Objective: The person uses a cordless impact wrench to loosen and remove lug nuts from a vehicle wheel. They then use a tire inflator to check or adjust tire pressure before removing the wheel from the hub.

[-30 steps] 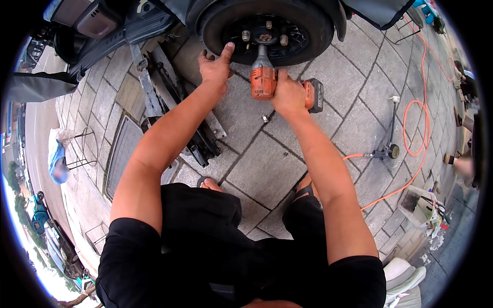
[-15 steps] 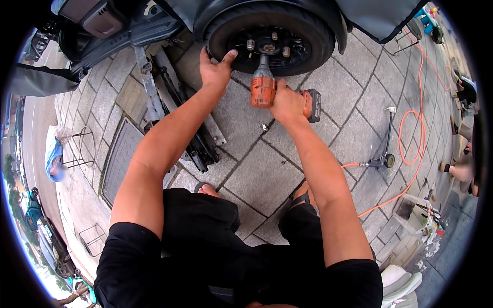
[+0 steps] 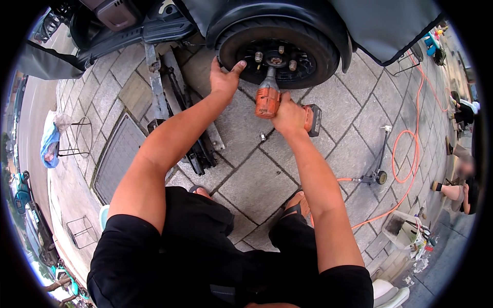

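My right hand [image 3: 289, 115] is wrapped round the handle of an orange cordless impact wrench [image 3: 267, 101] with a dark battery. Its socket points up into the lower part of the black wheel [image 3: 313, 66], where it hides whatever it meets. Around the hub, several lug nuts [image 3: 292, 65] show. With the thumb on the sidewall and the fingers at the tyre's left edge, my left hand [image 3: 225, 79] grips the wheel. A small metal nut [image 3: 263, 137] lies on the paving below the wrench.
A long metal jack-like frame [image 3: 177, 97] lies left of the wheel. On the right, an orange air hose [image 3: 416, 149] runs to an inflator with a gauge [image 3: 380, 177]. Beyond it stand a tool bin [image 3: 400, 233] and a person [image 3: 459, 185]. Dark bodywork [image 3: 277, 10] overhangs the wheel.
The view has shifted, so the wheel and ground sit slightly lower. Both hands and the wrench keep nearly the same place against the wheel.
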